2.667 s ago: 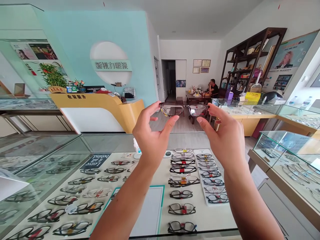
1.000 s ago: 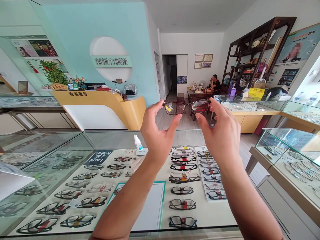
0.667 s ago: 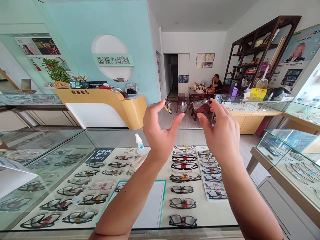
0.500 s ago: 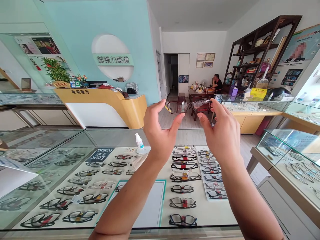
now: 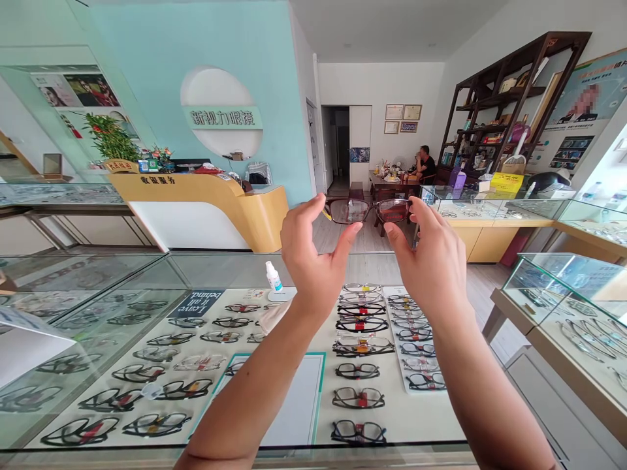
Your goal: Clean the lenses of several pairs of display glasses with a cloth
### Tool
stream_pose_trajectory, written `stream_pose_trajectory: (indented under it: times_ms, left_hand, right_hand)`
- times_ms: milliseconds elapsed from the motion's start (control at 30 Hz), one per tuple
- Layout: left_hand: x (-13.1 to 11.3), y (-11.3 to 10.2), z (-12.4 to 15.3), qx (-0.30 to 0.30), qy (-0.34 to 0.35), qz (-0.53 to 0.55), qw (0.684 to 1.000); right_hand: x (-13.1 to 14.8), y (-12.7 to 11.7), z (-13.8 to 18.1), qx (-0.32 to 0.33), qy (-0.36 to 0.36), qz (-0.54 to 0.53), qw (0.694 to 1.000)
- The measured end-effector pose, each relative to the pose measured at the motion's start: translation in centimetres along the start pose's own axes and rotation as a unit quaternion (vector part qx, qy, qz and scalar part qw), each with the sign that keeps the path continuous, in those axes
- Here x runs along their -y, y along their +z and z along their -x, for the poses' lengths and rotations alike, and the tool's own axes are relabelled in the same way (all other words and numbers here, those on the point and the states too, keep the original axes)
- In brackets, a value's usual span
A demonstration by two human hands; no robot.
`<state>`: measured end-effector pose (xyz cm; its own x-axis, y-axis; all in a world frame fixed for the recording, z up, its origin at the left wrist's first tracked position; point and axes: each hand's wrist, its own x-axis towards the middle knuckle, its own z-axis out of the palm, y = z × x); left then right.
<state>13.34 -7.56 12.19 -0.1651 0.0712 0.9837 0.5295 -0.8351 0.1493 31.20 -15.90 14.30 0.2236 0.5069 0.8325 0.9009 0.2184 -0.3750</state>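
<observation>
A pair of dark-rimmed eyeglasses (image 5: 349,211) is held up in the air above the glass display case, lenses upright, with a red mark on the right lens. My left hand (image 5: 313,251) grips its left side between thumb and fingers. On the other side, my right hand (image 5: 431,254) pinches the right end of the frame. Below my hands, the glass case (image 5: 274,408) holds rows of eyeglasses (image 5: 360,397). A small white bottle (image 5: 273,277) and a whitish cloth-like item (image 5: 275,318), partly hidden by my left arm, are near the case's far side.
A yellow and white counter (image 5: 196,209) stands beyond the case at left. More display cases (image 5: 568,313) are at right. Far back, a person (image 5: 425,163) sits at a cluttered table (image 5: 386,186) beside a dark shelf (image 5: 494,111).
My right hand has shifted slightly left, and the right side of the eyeglasses has turned a little with it. My left hand has stayed nearly still.
</observation>
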Motion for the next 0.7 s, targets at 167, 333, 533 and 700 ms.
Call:
stream_pose_trajectory:
  times_ms: [167,333,533,700]
  left_hand:
    - [0.0,0.0,0.0,-0.002,0.002,0.002,1.0]
    - [0.4,0.1,-0.1,0.006,-0.007,0.035,0.999]
    - [3.1,1.5,0.1,0.002,-0.045,0.137,0.99]
    - [4.6,2.3,0.3,0.013,-0.083,0.189,0.978]
  right_hand:
    - [0.0,0.0,0.1,-0.012,-0.003,-0.006,1.0]
    - [-0.3,0.3,0.0,-0.031,-0.018,-0.02,0.999]
    - [-0.3,2.3,-0.3,-0.125,-0.07,-0.048,0.988]
    - [-0.3,3.8,-0.3,-0.156,-0.091,-0.078,0.98]
